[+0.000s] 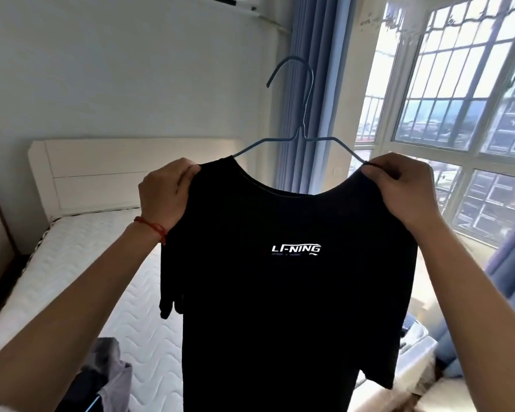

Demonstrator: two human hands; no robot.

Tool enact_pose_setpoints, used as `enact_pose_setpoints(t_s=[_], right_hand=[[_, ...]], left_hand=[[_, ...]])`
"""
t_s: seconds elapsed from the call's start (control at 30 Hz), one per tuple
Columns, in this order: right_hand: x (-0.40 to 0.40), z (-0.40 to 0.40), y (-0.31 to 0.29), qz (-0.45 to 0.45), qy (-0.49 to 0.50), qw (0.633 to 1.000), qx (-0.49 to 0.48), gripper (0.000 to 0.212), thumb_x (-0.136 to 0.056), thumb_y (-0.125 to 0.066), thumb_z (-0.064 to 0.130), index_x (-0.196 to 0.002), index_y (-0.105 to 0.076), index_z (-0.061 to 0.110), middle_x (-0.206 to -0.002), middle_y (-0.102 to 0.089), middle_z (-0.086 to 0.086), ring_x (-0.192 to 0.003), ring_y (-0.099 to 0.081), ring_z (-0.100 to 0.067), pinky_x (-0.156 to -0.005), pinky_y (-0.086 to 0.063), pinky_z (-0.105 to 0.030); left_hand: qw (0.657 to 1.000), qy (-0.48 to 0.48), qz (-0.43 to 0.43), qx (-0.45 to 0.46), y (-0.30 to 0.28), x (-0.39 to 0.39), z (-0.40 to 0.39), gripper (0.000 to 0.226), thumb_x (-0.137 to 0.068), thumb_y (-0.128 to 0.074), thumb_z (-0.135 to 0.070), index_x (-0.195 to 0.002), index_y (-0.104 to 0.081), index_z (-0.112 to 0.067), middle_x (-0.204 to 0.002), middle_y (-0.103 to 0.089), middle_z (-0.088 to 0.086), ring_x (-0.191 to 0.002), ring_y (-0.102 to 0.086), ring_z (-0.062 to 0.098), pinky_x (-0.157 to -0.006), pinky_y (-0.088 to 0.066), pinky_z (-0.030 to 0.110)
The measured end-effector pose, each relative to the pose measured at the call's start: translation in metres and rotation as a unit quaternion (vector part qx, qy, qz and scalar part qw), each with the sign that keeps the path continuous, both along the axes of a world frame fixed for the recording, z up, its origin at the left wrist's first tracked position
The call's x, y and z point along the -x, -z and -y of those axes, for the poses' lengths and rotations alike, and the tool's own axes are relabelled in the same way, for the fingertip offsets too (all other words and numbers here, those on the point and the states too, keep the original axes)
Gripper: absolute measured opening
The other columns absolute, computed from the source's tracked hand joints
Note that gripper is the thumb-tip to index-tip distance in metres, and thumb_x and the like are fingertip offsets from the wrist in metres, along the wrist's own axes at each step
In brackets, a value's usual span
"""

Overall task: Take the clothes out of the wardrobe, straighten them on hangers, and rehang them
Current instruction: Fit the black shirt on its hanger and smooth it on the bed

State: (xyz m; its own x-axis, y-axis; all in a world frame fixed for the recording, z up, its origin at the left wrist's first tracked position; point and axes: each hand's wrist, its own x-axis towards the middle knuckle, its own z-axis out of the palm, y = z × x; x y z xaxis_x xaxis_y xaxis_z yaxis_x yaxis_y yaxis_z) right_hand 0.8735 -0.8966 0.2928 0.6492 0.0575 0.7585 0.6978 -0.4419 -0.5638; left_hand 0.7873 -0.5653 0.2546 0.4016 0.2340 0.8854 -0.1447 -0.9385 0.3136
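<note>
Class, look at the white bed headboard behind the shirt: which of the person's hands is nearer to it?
Left. The left hand grips the black T-shirt shoulder just below the headboard; the right hand grips the opposite shoulder, towards the window.

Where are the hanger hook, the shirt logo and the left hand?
hanger hook (298,61): head view, top of its curve.
shirt logo (296,249): head view, middle of the white lettering.
left hand (167,193): head view, back of the hand.

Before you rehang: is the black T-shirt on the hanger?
On: the hanger arms run into the black T-shirt shoulders, pinched by left hand and right hand.
</note>
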Motion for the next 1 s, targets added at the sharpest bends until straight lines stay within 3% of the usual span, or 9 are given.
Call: enact_pose_setpoints(t_s=[0.1,0.17,0.27,0.37,0.47,0.57,0.67,0.8,1.0], right_hand=[[-0.018,0.011,0.004,-0.006,-0.034,0.999,-0.019,0.019,-0.079,-0.066,0.018,-0.069,-0.064,0.034,-0.065,-0.062,0.024,-0.062,-0.056,0.017,-0.061,-0.038,0.003],[-0.032,0.02,0.005,-0.016,-0.064,0.997,-0.03,0.023,-0.079,-0.067,0.017,-0.066,-0.064,0.036,-0.06,-0.064,0.027,-0.061,-0.057,0.016,-0.061,-0.039,0.002],[-0.05,0.032,0.008,-0.036,-0.109,0.993,-0.035,0.029,-0.08,-0.068,0.015,-0.063,-0.063,0.039,-0.06,-0.064,0.031,-0.061,-0.058,0.014,-0.06,-0.041,0.001],[-0.065,0.037,0.014,-0.046,-0.143,0.988,-0.04,0.028,-0.08,-0.068,0.016,-0.064,-0.064,0.038,-0.06,-0.065,0.023,-0.061,-0.058,0.014,-0.06,-0.041,0.001],[-0.081,0.039,0.025,-0.061,-0.165,0.984,-0.033,0.021,-0.08,-0.069,0.017,-0.067,-0.067,0.033,-0.063,-0.063,0.023,-0.06,-0.057,0.014,-0.061,-0.041,0.001],[-0.09,0.03,0.049,-0.083,-0.173,0.981,0.008,0.028,-0.079,-0.069,0.021,-0.062,-0.064,0.044,-0.06,-0.062,0.033,-0.063,-0.057,0.015,-0.063,-0.039,0.0],[-0.097,0.018,0.077,-0.107,-0.176,0.977,0.056,0.029,-0.078,-0.068,0.029,-0.061,-0.061,0.051,-0.064,-0.061,0.034,-0.071,-0.059,0.007,-0.074,-0.043,-0.016],[-0.109,-0.005,0.109,-0.13,-0.194,0.968,0.091,0.008,-0.078,-0.066,0.034,-0.073,-0.067,0.04,-0.074,-0.066,0.023,-0.078,-0.063,-0.004,-0.078,-0.05,-0.027],[-0.133,-0.066,0.155,-0.176,-0.208,0.951,0.146,0.006,-0.081,-0.065,0.029,-0.076,-0.066,0.033,-0.078,-0.069,0.009,-0.078,-0.062,-0.012,-0.072,-0.046,-0.026]], left_hand=[[1.0,0.009,-0.008,0.02,0.003,-0.009,0.008,0.035,-0.089,-0.04,-0.03,-0.085,-0.063,-0.005,-0.074,-0.066,0.011,-0.069,-0.059,0.029,-0.065,-0.041,0.032],[0.997,0.04,-0.014,0.061,0.003,-0.013,0.015,0.028,-0.09,-0.041,-0.028,-0.077,-0.058,-0.009,-0.062,-0.059,-0.012,-0.061,-0.052,0.007,-0.061,-0.036,0.023],[0.993,0.056,-0.035,0.098,0.004,-0.017,0.029,0.028,-0.094,-0.045,-0.017,-0.067,-0.046,-0.023,-0.055,-0.053,-0.016,-0.053,-0.046,-0.008,-0.054,-0.032,0.007],[0.994,0.047,-0.065,0.077,0.008,-0.013,0.045,0.029,-0.094,-0.044,-0.022,-0.066,-0.047,-0.03,-0.055,-0.051,-0.017,-0.054,-0.044,-0.006,-0.055,-0.032,0.008],[0.997,-0.007,-0.077,0.025,0.026,-0.009,0.064,0.025,-0.089,-0.045,-0.028,-0.083,-0.061,-0.009,-0.065,-0.051,-0.013,-0.064,-0.05,0.011,-0.064,-0.036,0.024],[0.993,-0.052,-0.108,0.018,0.055,0.001,0.069,0.03,-0.089,-0.046,-0.025,-0.079,-0.059,0.0,-0.062,-0.052,0.003,-0.06,-0.05,0.023,-0.061,-0.038,0.032],[0.986,-0.087,-0.142,0.025,0.087,0.016,0.064,0.031,-0.091,-0.052,-0.016,-0.07,-0.053,0.007,-0.057,-0.052,0.017,-0.055,-0.052,0.032,-0.057,-0.042,0.042],[0.981,-0.116,-0.15,0.053,0.117,0.024,0.054,0.03,-0.089,-0.052,-0.021,-0.07,-0.057,0.003,-0.057,-0.055,0.015,-0.053,-0.051,0.028,-0.055,-0.04,0.037],[0.968,-0.143,-0.168,0.122,0.16,0.01,0.006,0.014,-0.088,-0.058,-0.016,-0.084,-0.068,-0.008,-0.076,-0.069,0.009,-0.068,-0.058,0.019,-0.064,-0.038,0.027]])
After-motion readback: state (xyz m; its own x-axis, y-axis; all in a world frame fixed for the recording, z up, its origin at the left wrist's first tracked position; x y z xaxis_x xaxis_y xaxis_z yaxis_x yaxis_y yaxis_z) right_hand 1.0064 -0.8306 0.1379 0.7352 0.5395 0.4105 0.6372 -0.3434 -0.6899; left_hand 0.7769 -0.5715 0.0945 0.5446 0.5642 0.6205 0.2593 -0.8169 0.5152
